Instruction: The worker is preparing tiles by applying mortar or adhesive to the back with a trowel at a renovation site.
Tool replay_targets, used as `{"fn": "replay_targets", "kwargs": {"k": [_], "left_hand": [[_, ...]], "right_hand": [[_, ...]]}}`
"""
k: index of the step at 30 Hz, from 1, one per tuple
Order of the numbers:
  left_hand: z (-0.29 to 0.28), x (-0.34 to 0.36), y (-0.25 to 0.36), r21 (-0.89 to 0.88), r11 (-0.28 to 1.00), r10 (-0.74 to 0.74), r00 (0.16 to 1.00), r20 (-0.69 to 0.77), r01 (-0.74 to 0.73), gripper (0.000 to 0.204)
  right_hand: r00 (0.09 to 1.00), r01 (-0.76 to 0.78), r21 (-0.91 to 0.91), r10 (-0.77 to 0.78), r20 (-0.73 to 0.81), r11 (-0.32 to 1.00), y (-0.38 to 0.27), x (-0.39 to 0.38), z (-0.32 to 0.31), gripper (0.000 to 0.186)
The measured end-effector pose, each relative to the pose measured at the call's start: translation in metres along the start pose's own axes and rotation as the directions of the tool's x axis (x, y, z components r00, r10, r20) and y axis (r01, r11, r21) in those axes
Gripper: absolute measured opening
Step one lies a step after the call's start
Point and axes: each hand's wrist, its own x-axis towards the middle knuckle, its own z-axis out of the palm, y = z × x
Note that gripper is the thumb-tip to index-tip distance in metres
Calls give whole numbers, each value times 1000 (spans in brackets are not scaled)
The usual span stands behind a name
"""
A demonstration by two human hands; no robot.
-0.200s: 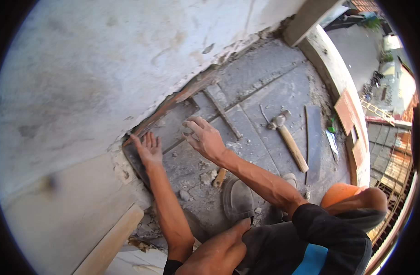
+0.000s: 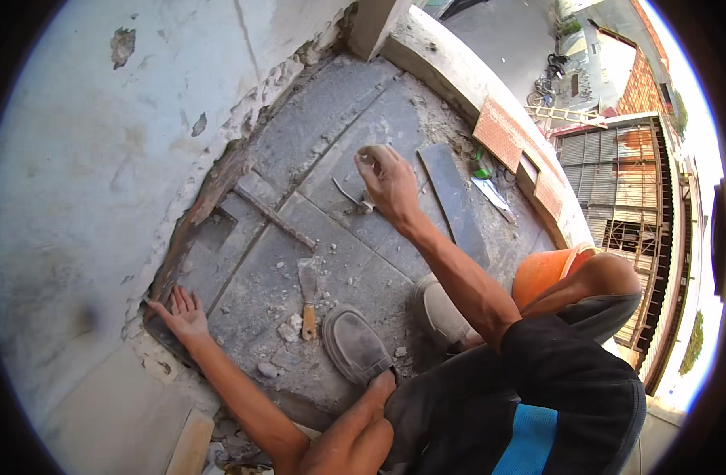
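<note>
My left hand (image 2: 185,318) is open, palm up with fingers spread, beside the wall at a dark gap along the floor's edge. It holds nothing. Above the floor hangs my right hand (image 2: 391,186), its fingers loosely curled and the thumb apart, with nothing visible in them. Below it lies a hammer (image 2: 364,208); only part of its head shows, and the hand and forearm cover the rest. A thin bent rod (image 2: 343,188) lies beside that head. A putty knife (image 2: 308,317) with a wooden handle rests near my shoe. Between my hands lies a metal bar (image 2: 280,218).
An orange bucket (image 2: 533,277) stands by my knee. A long grey tile strip (image 2: 450,202) and a green-handled blade (image 2: 494,198) lie near the low parapet (image 2: 434,47). Reddish tiles (image 2: 497,134) lean there. Rubble (image 2: 288,328) surrounds my shoes; a drop lies beyond the parapet.
The view has swung to the right. My right hand has moved right, from beside the metal bar to above the hammer, covering its handle. The left hand stays spread by the wall.
</note>
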Motion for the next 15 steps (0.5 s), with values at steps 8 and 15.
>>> {"fn": "replay_targets", "kwargs": {"k": [8, 15], "left_hand": [[-17, -9, -1, 80, 994, 84, 993, -83, -78, 100], [4, -61, -56, 323, 919, 243, 970, -22, -224, 78]], "right_hand": [[779, -398, -738, 626, 41, 544, 145, -31, -140, 56], [668, -480, -654, 727, 159, 584, 144, -63, -130, 91]]}}
